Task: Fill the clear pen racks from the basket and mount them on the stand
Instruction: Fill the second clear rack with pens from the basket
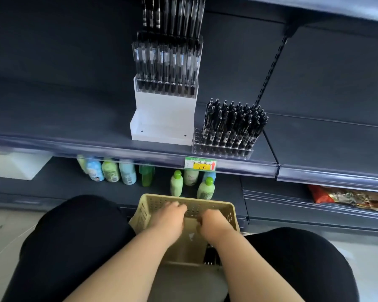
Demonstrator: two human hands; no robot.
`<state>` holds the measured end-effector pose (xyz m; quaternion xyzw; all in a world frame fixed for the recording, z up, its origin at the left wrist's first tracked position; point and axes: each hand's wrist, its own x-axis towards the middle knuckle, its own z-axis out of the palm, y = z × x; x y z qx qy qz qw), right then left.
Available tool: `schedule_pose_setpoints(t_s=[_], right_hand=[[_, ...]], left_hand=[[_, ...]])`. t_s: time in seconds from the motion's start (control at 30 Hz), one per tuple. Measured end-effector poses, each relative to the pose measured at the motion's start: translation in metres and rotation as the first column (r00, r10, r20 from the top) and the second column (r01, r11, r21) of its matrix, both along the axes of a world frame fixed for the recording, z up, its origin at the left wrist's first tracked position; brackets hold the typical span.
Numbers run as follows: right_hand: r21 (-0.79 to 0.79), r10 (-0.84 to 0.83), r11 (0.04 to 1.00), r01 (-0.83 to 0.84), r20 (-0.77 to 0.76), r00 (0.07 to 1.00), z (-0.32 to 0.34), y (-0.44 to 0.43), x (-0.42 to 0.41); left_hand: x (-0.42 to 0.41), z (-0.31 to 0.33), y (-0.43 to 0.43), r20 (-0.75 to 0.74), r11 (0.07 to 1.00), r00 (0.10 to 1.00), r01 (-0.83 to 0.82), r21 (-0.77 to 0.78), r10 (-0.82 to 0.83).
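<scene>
Knees (70, 247) in black trousers nearest, person squatting, both bare forearms running forward and down between them into the basket (155, 200). Basket is beige, perforated, sits on the floor between the knees, hard against the bottom shelf.

Left hand (172, 216): back of the hand up, fingers bent down at the basket's far wall. Fingertips hidden, can't tell if it grips anything.
Right hand (214, 223): just beside the left, knuckles up, fingers curled inward toward the left hand. What they close on is hidden, can't tell.

A few dark loose pens (210, 256) show in the basket under the right wrist.

Middle shelf (74, 144) above:
- white stand (164, 118) upright, lower step bare.
- mounted rack (166, 66) on the stand's upper step, row of black pens in it; more pens hang above.
- clear rack (225, 147) on the shelf touching the stand's right side, mostly filled with black pens, leftmost holes open.

Price tag (200, 164) on the shelf edge below the stand. Bottles (177, 184), green and blue, on the bottom shelf behind the basket. Snack packs (347, 196) far right.
</scene>
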<state>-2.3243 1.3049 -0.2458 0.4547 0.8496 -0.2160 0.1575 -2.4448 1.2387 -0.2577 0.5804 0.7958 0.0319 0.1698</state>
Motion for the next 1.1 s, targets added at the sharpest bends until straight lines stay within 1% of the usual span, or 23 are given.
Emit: schedule_pose_setpoints(t_s=[0.07, 0.1, 0.13, 0.17, 0.2, 0.23, 0.27, 0.3, 0.33, 0.37, 0.4, 0.47, 0.53, 0.63, 0.67, 0.73, 0.8, 0.9, 1.0, 1.1], right_hand=[[-0.055, -0.057, 0.997, 0.061, 0.07, 0.996, -0.015, -0.01, 0.005], [-0.088, -0.113, 0.989, 0.119, 0.079, 0.991, -0.022, -0.014, 0.007], [-0.117, -0.15, 0.981, 0.158, 0.072, 0.986, -0.028, -0.018, 0.008], [-0.149, -0.202, 0.967, 0.205, 0.034, 0.979, -0.032, -0.021, 0.008], [-0.182, -0.207, 0.96, 0.211, 0.045, 0.977, -0.036, -0.02, 0.008], [-0.212, -0.262, 0.94, 0.267, 0.052, 0.964, -0.037, -0.02, 0.009], [-0.242, -0.375, 0.897, 0.37, 0.029, 0.927, -0.043, -0.016, 0.009], [-0.215, -0.367, 0.907, 0.362, 0.014, 0.93, -0.049, -0.011, 0.009], [-0.125, -0.243, 0.96, 0.252, 0.083, 0.966, -0.051, -0.008, 0.009], [-0.09, -0.224, 0.967, 0.238, 0.14, 0.964, -0.055, -0.004, 0.009], [-0.101, -0.213, 0.967, 0.233, 0.175, 0.961, -0.06, -0.001, 0.009], [-0.143, -0.362, 0.916, 0.374, 0.103, 0.927, -0.068, 0.004, 0.01], [-0.183, -0.459, 0.868, 0.461, 0.054, 0.887, -0.075, 0.01, 0.008], [-0.192, -0.59, 0.794, 0.577, -0.018, 0.807, -0.093, 0.015, 0.009], [-0.204, -0.594, 0.79, 0.578, -0.022, 0.804, -0.094, 0.014, 0.009], [-0.229, -0.563, 0.806, 0.546, -0.008, 0.827, -0.101, 0.016, 0.009], [-0.253, -0.583, 0.782, 0.57, 0.031, 0.812, -0.105, 0.02, 0.009], [-0.246, -0.596, 0.762, 0.6, 0.098, 0.797, -0.108, 0.024, 0.007], [-0.298, -0.596, 0.751, 0.589, 0.08, 0.799, -0.108, 0.023, 0.004], [-0.311, -0.591, 0.756, 0.576, 0.055, 0.805, -0.106, 0.022, 0.003]], left_hand=[[0.003, -0.015, -0.005, 0.078, 0.996, 0.996, -0.036, -0.086, 0.043], [0.003, -0.021, -0.005, 0.109, 0.992, 0.992, -0.056, -0.112, 0.068], [0.003, -0.027, -0.005, 0.131, 0.989, 0.987, -0.074, -0.129, 0.091], [0.003, -0.033, -0.004, 0.148, 0.986, 0.983, -0.09, -0.139, 0.111], [0.003, -0.039, -0.001, 0.164, 0.983, 0.978, -0.107, -0.148, 0.131], [0.003, -0.045, 0.001, 0.187, 0.98, 0.97, -0.124, -0.156, 0.153], [0.003, -0.05, 0.004, 0.216, 0.976, 0.96, -0.144, -0.162, 0.177], [0.004, -0.055, 0.006, 0.251, 0.972, 0.946, -0.166, -0.167, 0.205], [0.006, -0.06, 0.01, 0.291, 0.966, 0.927, -0.192, -0.174, 0.237], [0.008, -0.067, 0.014, 0.333, 0.959, 0.904, -0.219, -0.178, 0.269], [0.011, -0.073, 0.018, 0.377, 0.951, 0.876, -0.249, -0.184, 0.302], [0.018, -0.085, 0.028, 0.459, 0.931, 0.81, -0.301, -0.208, 0.365], [0.026, -0.098, 0.038, 0.529, 0.914, 0.746, -0.319, -0.25, 0.405], [0.035, -0.115, 0.047, 0.595, 0.888, 0.66, -0.321, -0.329, 0.459], [0.037, -0.12, 0.049, 0.618, 0.879, 0.625, -0.324, -0.349, 0.476], [0.04, -0.127, 0.052, 0.652, 0.858, 0.558, -0.348, -0.377, 0.513], [0.04, -0.133, 0.055, 0.671, 0.842, 0.51, -0.366, -0.396, 0.538], [0.039, -0.136, 0.055, 0.676, 0.825, 0.475, -0.367, -0.43, 0.563], [0.039, -0.137, 0.054, 0.687, 0.805, 0.424, -0.373, -0.461, 0.59], [0.039, -0.136, 0.051, 0.709, 0.797, 0.382, -0.404, -0.449, 0.593]])
